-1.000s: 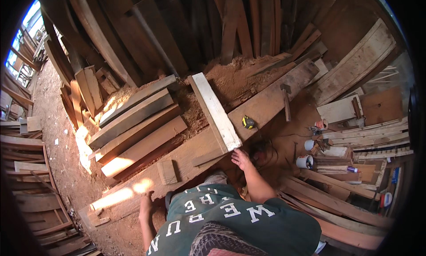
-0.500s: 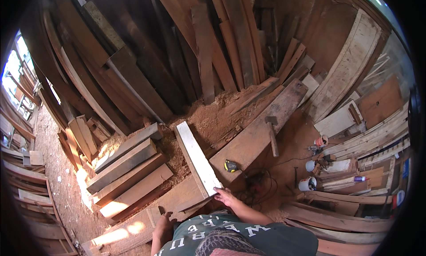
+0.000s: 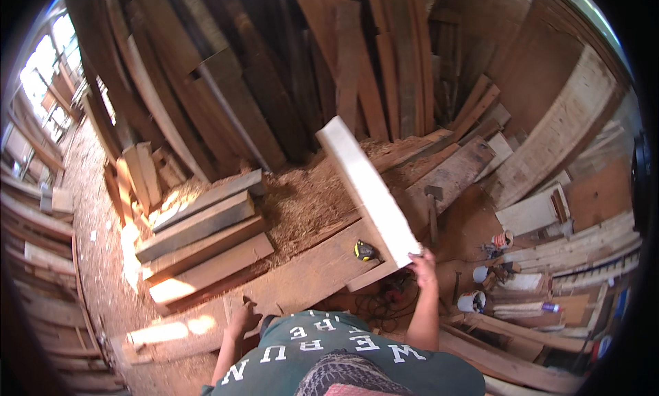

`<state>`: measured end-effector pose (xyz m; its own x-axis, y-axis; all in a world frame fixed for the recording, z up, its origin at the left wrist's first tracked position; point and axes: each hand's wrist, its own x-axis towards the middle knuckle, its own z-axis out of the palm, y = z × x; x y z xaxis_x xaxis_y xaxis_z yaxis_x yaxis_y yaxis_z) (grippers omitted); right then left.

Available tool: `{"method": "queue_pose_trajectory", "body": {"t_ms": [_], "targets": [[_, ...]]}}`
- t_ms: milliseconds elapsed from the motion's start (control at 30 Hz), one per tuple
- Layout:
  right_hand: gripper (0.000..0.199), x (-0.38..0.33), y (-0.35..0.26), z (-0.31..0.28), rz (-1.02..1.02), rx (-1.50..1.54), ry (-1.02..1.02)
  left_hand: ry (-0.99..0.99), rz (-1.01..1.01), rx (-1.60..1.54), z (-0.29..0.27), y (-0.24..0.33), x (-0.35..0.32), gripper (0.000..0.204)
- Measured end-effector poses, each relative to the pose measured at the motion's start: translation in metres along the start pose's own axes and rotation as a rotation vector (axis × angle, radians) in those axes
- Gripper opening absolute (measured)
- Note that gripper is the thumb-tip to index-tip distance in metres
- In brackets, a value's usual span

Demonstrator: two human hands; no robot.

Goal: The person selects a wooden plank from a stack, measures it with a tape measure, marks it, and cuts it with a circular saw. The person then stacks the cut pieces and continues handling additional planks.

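My right hand grips the near end of a squared wooden beam, pale on its upper face and brown along the side. The beam slants away to the far left, its far end raised over the sawdust. My left hand rests on the long plank bench, fingers partly spread, beside a small dark piece standing on the plank. Left of the beam lies a black and yellow tape measure. Farther right, a hammer sits at the bench's far part, its handle toward me.
Several squared timbers are stacked at the left among sawdust. Tall boards lean along the back. To the right are white buckets, cables on the floor and piles of planks.
My right hand has moved right and farther away with the beam, whose far end has lifted and swung right. My left hand has stayed on the bench. The view has shifted slightly.
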<state>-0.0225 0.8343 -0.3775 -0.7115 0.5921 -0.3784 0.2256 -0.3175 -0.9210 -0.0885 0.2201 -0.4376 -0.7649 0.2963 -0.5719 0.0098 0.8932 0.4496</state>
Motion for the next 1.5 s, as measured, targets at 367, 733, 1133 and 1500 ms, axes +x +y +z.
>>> {"method": "queue_pose_trajectory", "body": {"t_ms": [367,733,1133,1500], "targets": [[0.021,0.046,0.051,-0.089,-0.251,-0.397,0.290,0.034,-0.089,-0.100,0.007,0.015,-0.025,0.055],[0.055,0.075,0.091,-0.085,0.097,-0.112,0.262,0.092,-0.187,-0.312,0.014,0.017,-0.034,0.055],[0.070,0.066,0.095,-0.079,0.224,-0.068,0.444,0.093,-0.145,-0.350,0.032,-0.006,-0.033,0.053],[0.066,0.082,0.069,-0.086,-0.093,-0.522,0.593,0.106,-0.137,-0.348,0.006,-0.018,-0.007,0.047]]}}
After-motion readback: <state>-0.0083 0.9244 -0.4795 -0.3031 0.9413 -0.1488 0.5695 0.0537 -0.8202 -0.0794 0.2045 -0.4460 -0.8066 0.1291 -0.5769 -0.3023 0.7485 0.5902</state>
